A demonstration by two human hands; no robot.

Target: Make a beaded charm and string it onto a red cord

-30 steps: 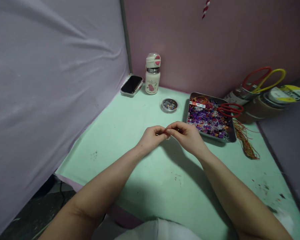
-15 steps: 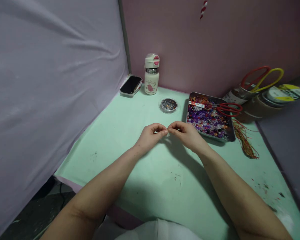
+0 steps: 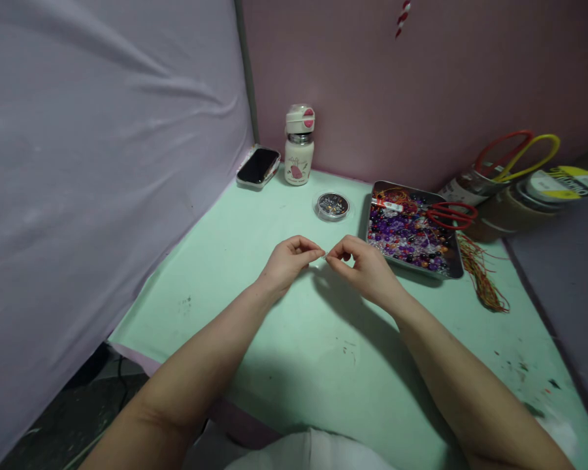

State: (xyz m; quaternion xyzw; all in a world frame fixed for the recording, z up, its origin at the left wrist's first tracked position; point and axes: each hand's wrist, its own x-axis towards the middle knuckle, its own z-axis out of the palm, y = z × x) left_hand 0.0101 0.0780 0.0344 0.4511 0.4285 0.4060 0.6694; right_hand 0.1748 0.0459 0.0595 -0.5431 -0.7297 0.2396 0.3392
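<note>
Over the middle of the table, my left hand (image 3: pixel 285 264) pinches with thumb and forefinger. My right hand (image 3: pixel 361 264) faces it in a pinch of its own, the fingertips almost meeting. Between them shows a tiny pale, clear piece (image 3: pixel 325 256), too small to name; the fingers cover most of it. A metal tray (image 3: pixel 424 269) stands just beyond my right hand. It holds purple, black, red and clear beads (image 3: pixel 396 230), with red-handled scissors (image 3: pixel 451 215) lying across its right side. A small round clear case (image 3: pixel 332 206) with shiny bits sits behind my hands.
Toward the back left are a phone (image 3: pixel 258 166) and a white bottle (image 3: pixel 298 153). Jars (image 3: pixel 504 207) stand at the right, with red and yellow scissor handles (image 3: pixel 526 156) in one. A bundle of coloured cords (image 3: pixel 486 282) lies beside the tray. Walls rise behind and left.
My fingertips have shifted slightly, and the clear bead-like cluster that hung below them is now mostly out of sight. Both hands keep pinching in nearly the same place.
</note>
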